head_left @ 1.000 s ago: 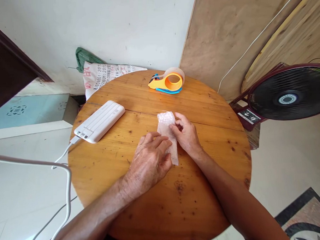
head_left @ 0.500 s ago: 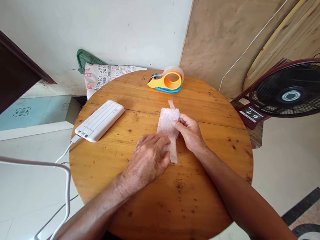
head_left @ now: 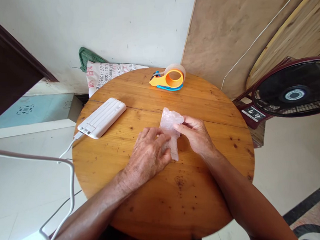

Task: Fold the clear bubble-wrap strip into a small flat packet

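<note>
A small piece of bubble wrap (head_left: 168,122) lies near the middle of the round wooden table (head_left: 179,207), with a narrow clear strip hanging from its near end. My right hand (head_left: 196,134) pinches its far right edge between thumb and fingers, where the film bulges out sideways. From the left, my left hand (head_left: 152,148) holds the wrap down with bent fingers, its thumb near the strip. Whether anything is inside the wrap I cannot tell. Behind it stands an orange and blue tape dispenser (head_left: 159,81) with a roll of clear tape.
On the table's left side lies a white power bank (head_left: 103,117) with a white cable (head_left: 68,148) plugged in. A dark red fan (head_left: 292,93) stands off the right edge. Beyond the far edge are a printed sack (head_left: 102,74) and the wall.
The short strip sticking out past the wrap's far end no longer shows there. My right hand has shifted slightly right, and the wrap's far right corner now bends toward it.
</note>
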